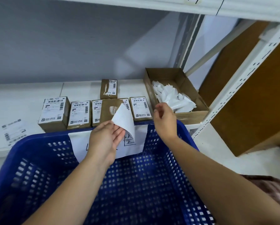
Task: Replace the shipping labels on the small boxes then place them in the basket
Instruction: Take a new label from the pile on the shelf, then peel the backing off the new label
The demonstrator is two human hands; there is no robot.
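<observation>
Boxes [81, 114] with printed labels line the shelf [22, 101] behind the blue basket [30, 168]. Left hand [106, 140] pinches a curled white label [124, 119] above the basket's rim. Right hand [165, 120] hovers loosely curled, holding nothing, beside the cardboard tray [192, 114].

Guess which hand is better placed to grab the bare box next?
Probably the right hand: it hovers empty, fingers loosely curled, just right of the bare box. The left hand is about as near, but it pinches a white sheet, so it isn't free.
</observation>
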